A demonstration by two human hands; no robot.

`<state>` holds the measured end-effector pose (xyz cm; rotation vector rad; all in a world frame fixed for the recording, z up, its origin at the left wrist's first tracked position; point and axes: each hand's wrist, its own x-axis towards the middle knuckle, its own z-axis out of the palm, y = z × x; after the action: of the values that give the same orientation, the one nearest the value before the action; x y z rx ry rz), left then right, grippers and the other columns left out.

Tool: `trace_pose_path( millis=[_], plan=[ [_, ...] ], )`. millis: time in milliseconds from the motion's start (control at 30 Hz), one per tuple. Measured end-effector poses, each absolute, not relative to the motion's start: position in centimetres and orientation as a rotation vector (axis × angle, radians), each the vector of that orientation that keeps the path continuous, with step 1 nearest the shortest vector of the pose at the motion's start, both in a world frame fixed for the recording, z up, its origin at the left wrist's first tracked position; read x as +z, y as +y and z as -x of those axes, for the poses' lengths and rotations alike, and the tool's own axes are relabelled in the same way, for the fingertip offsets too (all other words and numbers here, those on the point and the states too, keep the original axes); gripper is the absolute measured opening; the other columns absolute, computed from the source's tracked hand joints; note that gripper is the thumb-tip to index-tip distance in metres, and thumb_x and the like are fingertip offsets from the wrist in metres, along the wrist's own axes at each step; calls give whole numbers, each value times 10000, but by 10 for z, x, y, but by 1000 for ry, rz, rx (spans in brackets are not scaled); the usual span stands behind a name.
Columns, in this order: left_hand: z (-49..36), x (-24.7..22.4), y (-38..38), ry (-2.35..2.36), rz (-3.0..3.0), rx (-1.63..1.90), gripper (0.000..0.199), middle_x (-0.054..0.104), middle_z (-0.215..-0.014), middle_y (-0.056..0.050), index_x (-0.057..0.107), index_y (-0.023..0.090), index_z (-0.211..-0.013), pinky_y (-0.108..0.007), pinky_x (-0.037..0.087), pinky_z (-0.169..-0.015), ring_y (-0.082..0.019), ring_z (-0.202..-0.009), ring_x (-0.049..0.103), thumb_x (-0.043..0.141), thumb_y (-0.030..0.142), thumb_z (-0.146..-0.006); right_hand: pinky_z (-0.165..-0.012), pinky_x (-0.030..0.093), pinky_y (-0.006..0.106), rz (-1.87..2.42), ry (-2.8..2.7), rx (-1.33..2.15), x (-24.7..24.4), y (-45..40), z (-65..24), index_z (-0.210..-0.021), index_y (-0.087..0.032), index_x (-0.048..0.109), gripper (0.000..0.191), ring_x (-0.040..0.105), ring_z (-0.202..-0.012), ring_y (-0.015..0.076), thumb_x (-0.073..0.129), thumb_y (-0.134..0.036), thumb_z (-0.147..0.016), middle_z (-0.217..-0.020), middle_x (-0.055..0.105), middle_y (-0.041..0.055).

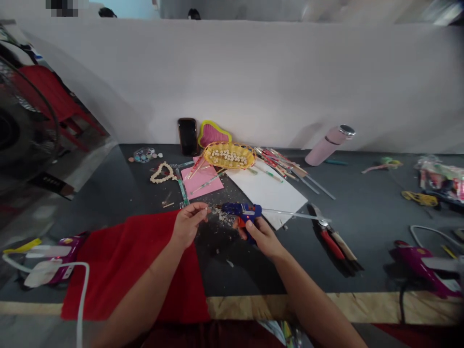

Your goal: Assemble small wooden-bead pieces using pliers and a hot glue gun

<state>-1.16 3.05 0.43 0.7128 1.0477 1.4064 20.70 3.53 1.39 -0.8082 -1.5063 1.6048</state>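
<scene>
My right hand (261, 235) is wrapped round the handle of a blue glue gun (241, 210), with a clear glue stick (290, 213) sticking out of its back. The gun's nozzle points left at my left hand (191, 222), whose thumb and fingertips are pinched together close to the tip. Whatever they hold is too small to name. Below the nozzle lie scraps of dried glue (225, 217) on the dark table. Under my left forearm is a red cloth (137, 256).
Behind my hands stand a yellow basket of beads (230, 155), pink paper (203, 181), white paper (268, 188) and a beaded heart (163, 173). Red-handled pliers (331, 239) and a pink bottle (328, 145) are at right. Purple power strips (68, 256) lie on both sides.
</scene>
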Motion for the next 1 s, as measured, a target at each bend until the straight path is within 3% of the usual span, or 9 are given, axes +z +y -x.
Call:
trace_pose_path(
  millis=[200, 433, 1000],
  plan=[
    [11, 6, 28, 1064, -755, 1401, 183, 649, -734, -16, 637, 154, -820, -207, 419, -571, -81, -583, 540, 713, 239, -677, -552, 363, 249, 829, -1511, 1577, 21, 27, -202, -934, -173, 515, 326, 439, -581, 103, 422, -482, -890, -746, 523, 24],
    [12, 1, 29, 1095, -750, 1415, 181, 645, -741, -5, 654, 162, -824, -196, 423, -604, -77, -618, 546, 717, 238, -673, -541, 341, 249, 806, -1502, 1605, 19, 28, -202, -914, -164, 525, 338, 432, -569, 90, 421, -484, -892, -822, 538, 45],
    [8, 5, 27, 1117, -728, 1388, 203, 669, -697, -18, 672, 149, -814, -200, 417, -574, -83, -581, 542, 735, 243, -644, -529, 343, 237, 787, -1516, 1639, 5, 29, -202, -900, -160, 533, 344, 423, -562, 83, 411, -482, -899, -780, 530, 31]
  ],
)
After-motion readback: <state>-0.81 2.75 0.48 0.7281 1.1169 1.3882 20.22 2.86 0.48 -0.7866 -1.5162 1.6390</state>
